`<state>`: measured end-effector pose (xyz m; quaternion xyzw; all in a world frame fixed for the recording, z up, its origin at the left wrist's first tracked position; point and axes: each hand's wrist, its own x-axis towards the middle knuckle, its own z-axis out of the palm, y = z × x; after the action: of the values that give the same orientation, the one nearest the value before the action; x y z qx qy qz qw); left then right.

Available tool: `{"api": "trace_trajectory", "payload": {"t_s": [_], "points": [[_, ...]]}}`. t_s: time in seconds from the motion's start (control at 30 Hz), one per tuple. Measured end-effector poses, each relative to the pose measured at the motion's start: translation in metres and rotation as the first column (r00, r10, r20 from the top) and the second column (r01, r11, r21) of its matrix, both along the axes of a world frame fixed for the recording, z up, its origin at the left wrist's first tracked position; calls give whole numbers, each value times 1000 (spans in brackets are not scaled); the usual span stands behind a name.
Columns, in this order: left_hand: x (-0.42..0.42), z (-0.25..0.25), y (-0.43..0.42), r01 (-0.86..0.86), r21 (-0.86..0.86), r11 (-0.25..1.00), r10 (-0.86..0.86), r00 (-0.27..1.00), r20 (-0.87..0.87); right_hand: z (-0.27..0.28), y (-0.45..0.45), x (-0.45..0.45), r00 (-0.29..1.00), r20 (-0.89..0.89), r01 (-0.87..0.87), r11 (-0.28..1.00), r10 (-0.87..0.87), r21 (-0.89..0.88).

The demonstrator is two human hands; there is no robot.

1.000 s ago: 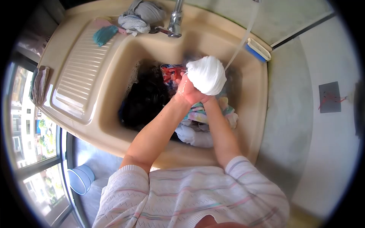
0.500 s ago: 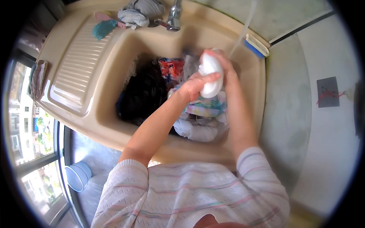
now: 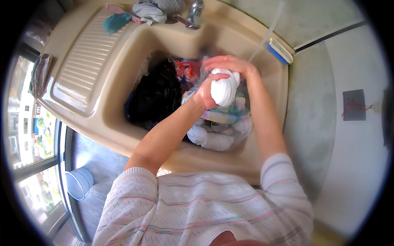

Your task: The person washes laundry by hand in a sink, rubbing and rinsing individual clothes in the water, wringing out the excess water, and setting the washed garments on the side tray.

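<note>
A bunched white cloth (image 3: 224, 91) is held above the right part of the sink basin. My left hand (image 3: 207, 92) grips it from the left side, thumb over its top. My right hand (image 3: 232, 65) lies over the cloth's upper end, its fingers stretched out to the left. Below the hands, in the basin, are a pastel patterned cloth (image 3: 230, 114) and whitish-grey cloths (image 3: 213, 140). Black clothes (image 3: 154, 96) fill the left part, next to a red patterned cloth (image 3: 187, 69).
A metal faucet (image 3: 195, 15) stands at the back rim beside grey cloths (image 3: 150, 12). A teal cloth (image 3: 117, 23) lies by the ribbed drainboard (image 3: 80, 74). Water streams down near a blue-and-white brush (image 3: 280, 51) on the right rim. A blue bucket (image 3: 79, 183) is on the floor.
The white cloth has gone from a round ball on both palms to a narrower, bunched shape. My right hand has moved over its top. The view has shifted slightly.
</note>
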<state>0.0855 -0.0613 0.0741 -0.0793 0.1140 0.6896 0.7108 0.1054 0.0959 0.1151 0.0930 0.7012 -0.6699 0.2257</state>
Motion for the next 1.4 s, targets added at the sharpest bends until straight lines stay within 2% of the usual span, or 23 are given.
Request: {"api": "trace_trajectory", "payload": {"t_s": [0.03, 0.1, 0.17, 0.2, 0.3, 0.33, 0.4, 0.47, 0.5, 0.57, 0.6, 0.63, 0.73, 0.8, 0.9, 1.03, 1.07, 1.13, 1.17, 1.2, 1.27, 1.37, 1.4], "points": [[3, 11, -3, -50, 26, 998, 48, 998, 45, -5, 9, 5, 990, -142, -40, 967, 4, -253], [2, 24, -4, -83, 90, 992, 68, 984, 162, -18, -6, 29, 910, -292, -16, 680, -294, -733], [-3, 30, -4, -55, 166, 985, 4, 957, 292, -28, -34, 30, 762, -383, -44, 550, -521, -834], [-2, 32, -4, -94, 91, 991, 61, 946, 319, -32, -41, 28, 667, -399, -75, 476, -629, -876], [4, 35, -5, -173, 179, 969, 139, 973, 184, -27, -38, 27, 650, -397, -95, 449, -648, -888], [5, 44, -5, -161, 160, 974, 138, 980, 146, -11, -40, 28, 632, -277, 90, 423, -724, -902], [6, 61, -8, -148, 121, 982, 140, 987, 75, 12, -28, 35, 640, -223, 404, 569, -735, -716], [6, 57, -9, -108, 18, 994, 109, 949, -296, 28, -27, 31, 620, -140, 651, 607, -772, -456], [5, 53, -8, -104, -38, 994, 74, 881, -468, 21, -26, 26, 620, -211, 687, 653, -756, -320], [8, 28, -6, -214, -131, 968, 40, 645, -763, -13, -26, 16, 635, -332, 732, 681, -697, -28], [5, 8, -2, -253, -241, 937, -138, 365, -921, -31, -32, 11, 590, -388, 781, 622, -708, 52], [2, 2, -2, -322, -325, 889, -327, 47, -944, -44, -40, 7, 544, -447, 824, 552, -710, 126], [3, 5, -7, -350, -445, 824, -529, -195, -826, -53, -51, 15, 616, -505, 784, 536, -605, 313], [2, 11, -10, -303, -487, 819, -564, -270, -781, -49, -57, 26, 693, -506, 713, 590, -514, 379], [2, 15, -10, -219, -541, 812, -583, -353, -732, -37, -66, 46, 722, -438, 671, 697, -535, 254], [11, 11, -6, -216, -489, 845, -531, -446, -720, -50, -56, 61, 665, -364, 739, 646, -652, 192], [12, 6, -5, -229, -457, 859, -509, -472, -720, -50, -54, 64, 648, -421, 757, 593, -634, 273], [6, 3, -6, -130, -420, 898, -439, -239, -866, -35, -58, 67, 623, -519, 782, 462, -585, 418], [3, 1, -6, -87, -393, 915, -401, -107, -910, -27, -58, 67, 591, -594, 806, 426, -546, 411], [2, -3, -6, 31, -305, 952, -306, 98, -947, -17, -59, 67, 556, -663, 829, 389, -501, 402], [2, -11, -6, 191, -63, 980, -155, 518, -841, 4, -61, 67, 492, -784, 863, 335, -379, 379], [14, 2, -12, 221, 5, 975, -176, 790, -588, 26, -55, 64, 393, -903, 897, 288, -173, 335], [14, 3, -10, 339, 10, 941, -288, 813, -506, 35, -57, 65, 384, -911, 887, 334, -150, 319]]}}
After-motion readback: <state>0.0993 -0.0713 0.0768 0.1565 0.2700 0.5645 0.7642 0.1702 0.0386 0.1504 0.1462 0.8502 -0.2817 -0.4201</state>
